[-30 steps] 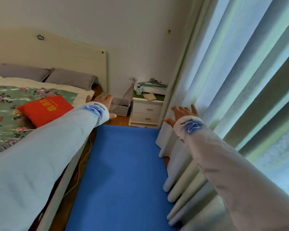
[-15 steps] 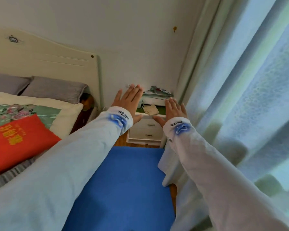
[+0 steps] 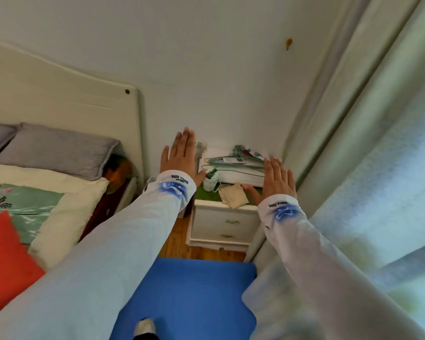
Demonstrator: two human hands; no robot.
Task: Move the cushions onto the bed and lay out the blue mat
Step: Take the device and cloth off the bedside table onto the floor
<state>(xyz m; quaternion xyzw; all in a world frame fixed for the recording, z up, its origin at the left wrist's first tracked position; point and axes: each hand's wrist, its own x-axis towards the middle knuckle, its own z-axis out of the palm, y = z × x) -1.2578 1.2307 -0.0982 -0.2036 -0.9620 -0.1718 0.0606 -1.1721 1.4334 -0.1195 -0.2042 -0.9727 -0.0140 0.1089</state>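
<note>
Blue mat (image 3: pixel 194 290) flat on wooden floor, plain, smooth, beside bed (image 3: pixel 66 192)

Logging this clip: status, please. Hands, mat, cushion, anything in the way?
Left hand and right hand open, raised, holding nothing. Mat flat on floor. Red cushion on bed. Nothing in the way.

Blue mat (image 3: pixel 192 290) is flat on the wood floor (image 3: pixel 179 244). Bed (image 3: pixel 66 192) has a red cushion (image 3: pixel 3 261), floral quilt (image 3: pixel 22 207) and grey pillows (image 3: pixel 57 148) on it. Nightstand (image 3: pixel 221 224) holds hangers (image 3: pixel 233 160).
</note>
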